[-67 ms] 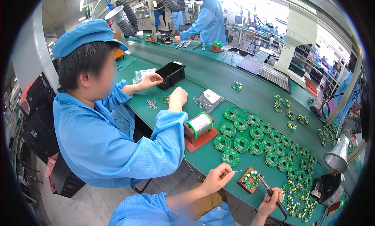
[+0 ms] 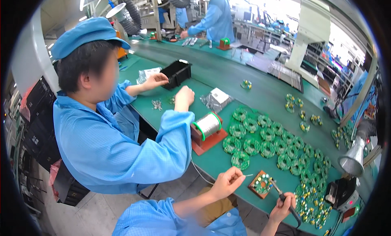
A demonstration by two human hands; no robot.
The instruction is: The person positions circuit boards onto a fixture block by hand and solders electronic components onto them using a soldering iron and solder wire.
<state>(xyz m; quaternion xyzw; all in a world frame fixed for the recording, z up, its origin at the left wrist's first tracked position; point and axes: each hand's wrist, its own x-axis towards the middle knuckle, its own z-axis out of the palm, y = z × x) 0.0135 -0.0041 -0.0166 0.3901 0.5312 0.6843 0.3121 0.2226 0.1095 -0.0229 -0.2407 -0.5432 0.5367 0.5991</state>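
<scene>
My left hand (image 2: 226, 184) pinches a thin solder wire (image 2: 248, 175), its free end pointing toward a small round circuit board (image 2: 266, 181). The board carries several components and rests on a brown block (image 2: 254, 190) at the near edge of the bench. In my right hand (image 2: 282, 208) is a soldering iron (image 2: 295, 219), its tip at the board's right side; whether it touches cannot be made out. Left of the block stands a solder spool (image 2: 209, 125) with green rims on a red-brown stand (image 2: 222, 137); a pale wire trails down from it.
Many green ring-shaped boards (image 2: 267, 149) lie beyond the block, and populated boards (image 2: 311, 209) to its right. A fume funnel (image 2: 352, 160) hangs at the right above a black soldering station (image 2: 344, 193). To my left a co-worker (image 2: 118, 150) reaches toward a black bin (image 2: 177, 74).
The whole view has shifted a little. Both hands keep nearly the same places about the board, with the wire and the iron still held.
</scene>
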